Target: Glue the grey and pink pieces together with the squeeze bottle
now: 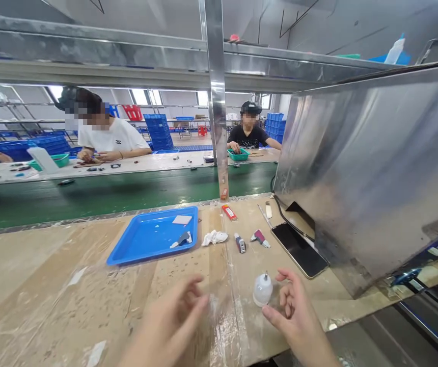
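A small translucent white bottle [263, 290] with a thin metal tip stands on the table. My right hand [295, 311] is just to its right, thumb and fingers apart, the thumb close to the bottle's base; whether they touch I cannot tell. Left of the bottle, my left hand [175, 321] hovers over the table, a little blurred, fingers loosely bent and nothing visible in it. Beyond the hands lie a grey-and-white small part [240, 243] and a maroon-and-white small part [260, 238]. Crumpled white tissue [214, 237] sits beside them.
A blue tray [142, 237] holds another small part and a pale pad. A phone [299, 250], a red-and-white packet [229, 212] and a large metal box [372, 173] are on the table. Across a green belt [165, 186], people work at another bench.
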The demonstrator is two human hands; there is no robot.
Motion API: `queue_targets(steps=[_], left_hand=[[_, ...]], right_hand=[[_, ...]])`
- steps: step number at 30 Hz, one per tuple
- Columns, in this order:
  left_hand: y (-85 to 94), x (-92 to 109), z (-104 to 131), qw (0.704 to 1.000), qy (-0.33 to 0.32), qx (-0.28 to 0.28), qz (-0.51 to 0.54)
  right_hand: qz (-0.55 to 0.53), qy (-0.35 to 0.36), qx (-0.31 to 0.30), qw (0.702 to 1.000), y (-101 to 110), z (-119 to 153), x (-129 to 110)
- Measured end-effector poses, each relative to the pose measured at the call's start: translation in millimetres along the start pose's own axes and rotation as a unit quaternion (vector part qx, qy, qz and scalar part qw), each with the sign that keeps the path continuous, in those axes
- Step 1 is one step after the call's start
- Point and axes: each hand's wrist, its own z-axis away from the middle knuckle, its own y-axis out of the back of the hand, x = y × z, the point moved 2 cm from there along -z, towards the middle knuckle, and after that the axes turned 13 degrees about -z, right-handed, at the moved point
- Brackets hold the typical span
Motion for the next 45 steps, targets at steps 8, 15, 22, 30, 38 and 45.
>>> queue_targets(steps=[8,15,22,30,38,45], left_hand=[[-72.7,77.3,-134.3,0.975,-0.024,-0.136,-0.177],[-34.7,43.9,-82.8,0.992,-0.071,-0.082,-0.072],[20.4,20.5,19.1,0.995,-0.079,0.012,0.060],[30.4,37.5,74.4,0.980,-0.040,0.020,0.192],[29.8,47.6,86.8,0.976,-0.063,0.042,0.206],[19.5,68.2,108.1,0.963,0.102,0.147,0.203]], right_hand=[[-0.078,0.005,0.036,0.996,3.5,-5.0,22.8],[-0.085,0.028,0.027,0.996,8.7,0.0,23.7],[-0.134,0.120,-0.035,0.983,31.9,12.3,11.5],[0.029,0.251,-0.216,0.943,-18.2,74.3,-35.1],[0.012,0.291,-0.178,0.940,-53.9,98.2,-39.3],[0.088,0.362,-0.045,0.927,-63.6,113.4,-39.6]])
